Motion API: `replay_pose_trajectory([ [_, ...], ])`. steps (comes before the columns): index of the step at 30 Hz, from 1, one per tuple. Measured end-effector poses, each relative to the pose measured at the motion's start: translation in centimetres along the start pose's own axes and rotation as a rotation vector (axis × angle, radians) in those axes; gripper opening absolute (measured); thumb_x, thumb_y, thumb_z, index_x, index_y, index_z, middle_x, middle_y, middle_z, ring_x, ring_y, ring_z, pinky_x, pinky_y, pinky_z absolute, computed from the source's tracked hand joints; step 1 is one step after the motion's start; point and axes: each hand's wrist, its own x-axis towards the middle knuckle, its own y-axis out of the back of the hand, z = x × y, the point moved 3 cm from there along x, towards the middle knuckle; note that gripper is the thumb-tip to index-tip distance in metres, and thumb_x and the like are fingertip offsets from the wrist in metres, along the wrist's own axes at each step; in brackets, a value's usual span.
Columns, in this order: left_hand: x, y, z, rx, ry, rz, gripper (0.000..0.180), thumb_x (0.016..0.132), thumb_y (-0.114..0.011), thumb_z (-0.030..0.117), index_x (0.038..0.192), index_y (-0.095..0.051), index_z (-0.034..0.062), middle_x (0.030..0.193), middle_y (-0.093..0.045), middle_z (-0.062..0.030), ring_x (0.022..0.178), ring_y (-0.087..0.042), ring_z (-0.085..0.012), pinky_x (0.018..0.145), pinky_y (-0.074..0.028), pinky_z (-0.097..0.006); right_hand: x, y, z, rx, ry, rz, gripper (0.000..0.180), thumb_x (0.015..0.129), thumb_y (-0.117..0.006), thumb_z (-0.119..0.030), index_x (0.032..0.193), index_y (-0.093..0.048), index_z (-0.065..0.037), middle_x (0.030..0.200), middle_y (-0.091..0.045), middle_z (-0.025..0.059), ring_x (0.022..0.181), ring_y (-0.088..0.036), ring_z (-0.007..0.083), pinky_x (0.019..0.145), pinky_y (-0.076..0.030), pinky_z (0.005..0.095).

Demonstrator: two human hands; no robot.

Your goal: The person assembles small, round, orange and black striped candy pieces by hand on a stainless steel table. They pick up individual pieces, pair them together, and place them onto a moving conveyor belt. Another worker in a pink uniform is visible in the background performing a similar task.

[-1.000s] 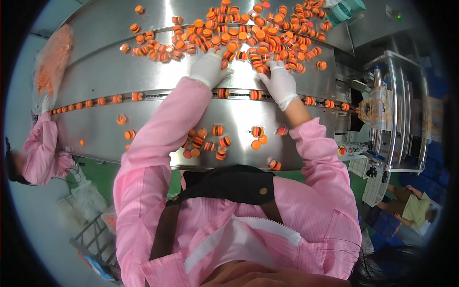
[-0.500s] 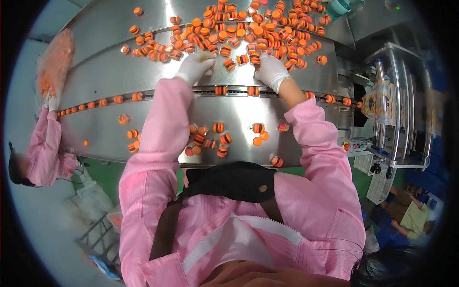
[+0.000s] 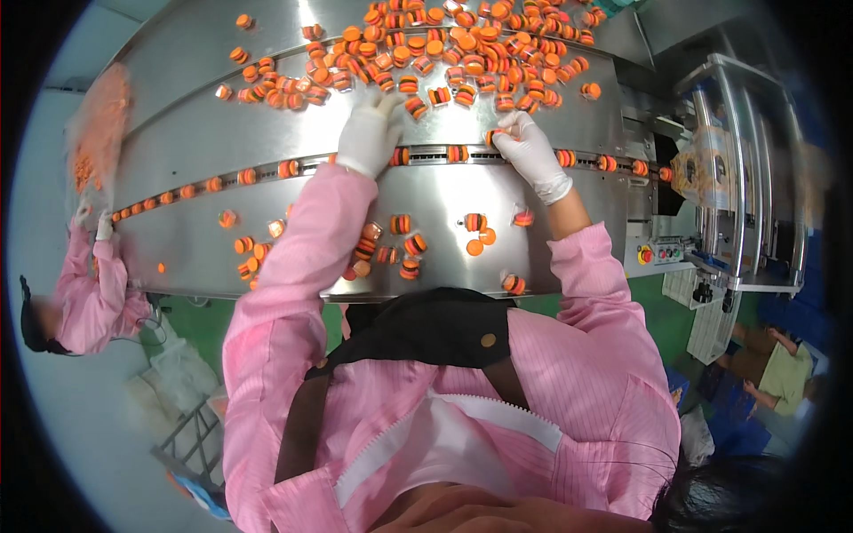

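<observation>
My right hand [image 3: 530, 158], in a white glove, pinches a burger-shaped candy [image 3: 494, 137] of orange, red and dark layers. It holds the candy just above a narrow conveyor track [image 3: 484, 160] that crosses the metal table. My left hand [image 3: 368, 138], also gloved, reaches over the table with its fingers stretched toward the near edge of a large pile of the same candies [image 3: 475, 64]. Its fingertips are slightly blurred, and nothing shows in them. Spaced candies [image 3: 458, 154] sit in a row along the track, partly hidden by my left wrist.
Loose candies [image 3: 401, 224] lie on the near side of the table [image 3: 444, 266]. A machine with metal posts [image 3: 746, 178] stands at the right, above a control box [image 3: 662, 253]. At the far left, a co-worker [image 3: 80, 293] in pink holds a clear bag of orange pieces [image 3: 96, 124].
My right hand has drawn back from the pile toward the track, with a candy now between its fingers. My left hand has shifted slightly, and its fingers have straightened toward the pile.
</observation>
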Motion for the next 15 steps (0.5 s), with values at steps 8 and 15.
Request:
replay_pose_trajectory([
  [8,3.4,-3.5,-0.1,0.027,-0.348,-0.351,0.019,0.082,-0.061,0.012,0.102,-0.062,0.0127,0.103,-0.059,-0.009,0.1,-0.054,-0.0284,0.086,-0.044,-0.037,-6.9,5.5,2.1,0.004,-0.131,0.108,0.015,0.082,-0.061,-0.011,0.091,-0.052,-0.003,0.079,-0.057,0.0007,0.069,-0.051,0.006,0.062,-0.044,0.0211],
  [15,1.9,-1.4,-0.5,-0.25,-0.125,-0.149,0.032,0.084,-0.061,0.014,0.114,-0.055,0.007,0.096,-0.062,-0.0182,0.092,-0.059,-0.0347,0.079,-0.045,-0.04,-11.3,8.3,4.8,-0.082,-0.285,0.12,0.019,0.083,-0.062,-0.014,0.097,-0.056,-0.002,0.078,-0.056,0.0014,0.067,-0.053,0.0081,0.061,-0.045,0.0222],
])
